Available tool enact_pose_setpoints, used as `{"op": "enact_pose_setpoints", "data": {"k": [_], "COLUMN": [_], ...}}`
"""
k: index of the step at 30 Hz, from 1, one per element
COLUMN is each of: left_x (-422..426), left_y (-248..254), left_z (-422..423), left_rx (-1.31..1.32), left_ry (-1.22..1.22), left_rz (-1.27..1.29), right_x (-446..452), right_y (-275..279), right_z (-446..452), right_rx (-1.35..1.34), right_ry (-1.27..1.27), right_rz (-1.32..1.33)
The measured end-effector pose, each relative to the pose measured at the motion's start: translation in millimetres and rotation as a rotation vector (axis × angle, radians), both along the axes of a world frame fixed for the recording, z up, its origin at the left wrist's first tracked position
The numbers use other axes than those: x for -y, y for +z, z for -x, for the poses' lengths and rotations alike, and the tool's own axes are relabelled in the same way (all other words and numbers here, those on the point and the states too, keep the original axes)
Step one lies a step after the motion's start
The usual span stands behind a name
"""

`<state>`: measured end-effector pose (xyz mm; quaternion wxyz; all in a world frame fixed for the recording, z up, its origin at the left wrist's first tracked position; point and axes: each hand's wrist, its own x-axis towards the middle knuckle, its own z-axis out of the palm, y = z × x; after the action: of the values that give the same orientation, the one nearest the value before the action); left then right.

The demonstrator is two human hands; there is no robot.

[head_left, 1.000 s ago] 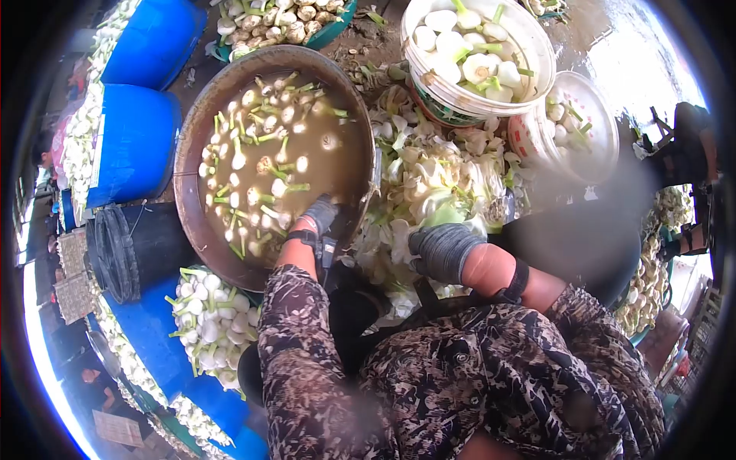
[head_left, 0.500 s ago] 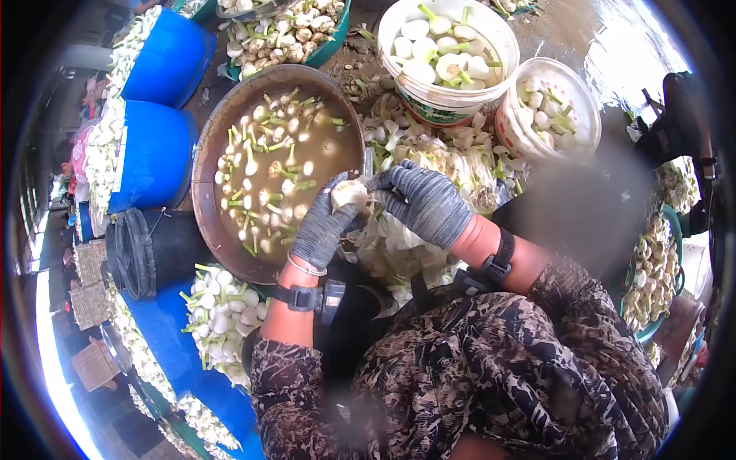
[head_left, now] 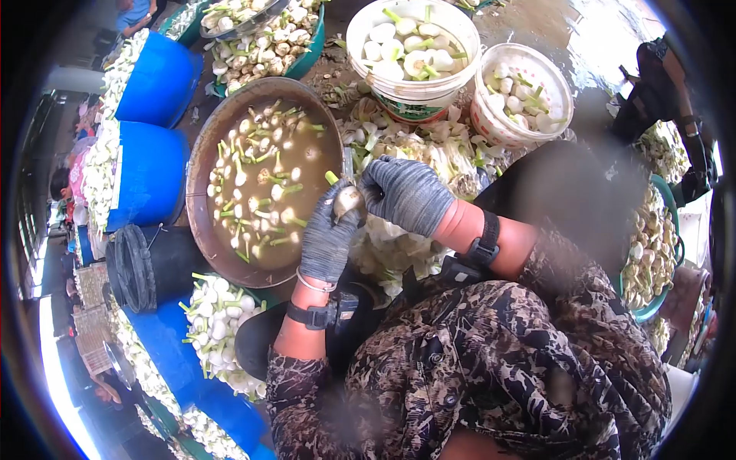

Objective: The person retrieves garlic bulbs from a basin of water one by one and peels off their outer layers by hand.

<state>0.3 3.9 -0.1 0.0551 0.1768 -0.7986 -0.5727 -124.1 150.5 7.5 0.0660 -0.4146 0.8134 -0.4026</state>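
My left hand (head_left: pixel 328 241), in a grey knit glove, grips a garlic bulb (head_left: pixel 349 202) whose short green stem points up and away. My right hand (head_left: pixel 406 195), gloved alike, is curled with its fingertips at the bulb's right side. Whatever those fingers pinch, if anything, is hidden. Just left of both hands stands a wide brown basin (head_left: pixel 201 230) of murky water, where several garlic bulbs with cut green stems float. Pale peeled skins and leaves (head_left: pixel 418 153) are heaped beyond and beneath my right hand.
Beyond the heap are a white bucket (head_left: pixel 414 86) and a smaller patterned bucket (head_left: pixel 521 134), both holding peeled bulbs. Blue tubs (head_left: pixel 153 172) and a black bucket (head_left: pixel 149 268) line the left. White bulbs (head_left: pixel 222 326) are piled near my left forearm. A green basket (head_left: pixel 659 299) stands far right.
The bulb is turned in my left hand, so its green stem now shows at the top. My right hand has shifted slightly left, and the whole view has swung a little.
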Motion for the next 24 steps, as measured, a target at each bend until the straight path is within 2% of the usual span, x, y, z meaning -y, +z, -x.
{"op": "enact_pose_setpoints", "data": {"k": [2,5,6,8,9,10,12,13,17,21,23,24], "left_x": [6.1,1.8,3.1,7.1,7.9,12.3,21.4,22.3,15.7,17.1,14.9,12.3], "left_y": [-11.6,-7.2,-7.7,-5.2,-1.5,-1.4,0.1,1.5,-7.7,-9.1,-3.6,0.0], "left_z": [-1.6,-2.9,-3.4,-6.3,-8.5,-9.5,-11.6,-10.6,-5.5,-1.3,1.8,3.7], "left_rx": [0.016,-0.024,-0.024,-0.182,-0.239,-0.24,-0.234,-0.251,-0.203,-0.126,-0.087,-0.087], "left_ry": [-0.041,0.003,0.003,-0.005,0.016,0.021,0.025,0.019,0.171,0.206,0.197,0.195], "left_rz": [-0.048,-0.382,-0.386,-0.506,-0.6,-0.597,-0.644,-0.655,-0.514,-0.357,-0.106,-0.107], "right_x": [0.7,5.1,4.6,3.8,4.2,1.6,2.7,0.7,8.4,10.6,12.7,13.2], "right_y": [-2.6,-27.3,-23.9,-15.5,-24.5,-26.0,-31.9,-29.1,-11.3,4.1,2.4,2.1], "right_z": [1.8,6.2,10.0,18.4,26.6,37.5,45.3,39.9,11.6,3.2,3.6,3.0], "right_rx": [0.103,0.437,0.437,1.029,1.091,0.971,0.42,0.329,0.197,0.034,0.012,-0.006], "right_ry": [0.0,0.078,0.077,-0.098,-0.173,-0.194,-0.236,-0.215,-0.032,0.038,0.026,0.015], "right_rz": [-0.031,0.102,0.099,0.123,0.202,0.129,0.059,0.15,0.322,0.184,0.153,0.122]}}
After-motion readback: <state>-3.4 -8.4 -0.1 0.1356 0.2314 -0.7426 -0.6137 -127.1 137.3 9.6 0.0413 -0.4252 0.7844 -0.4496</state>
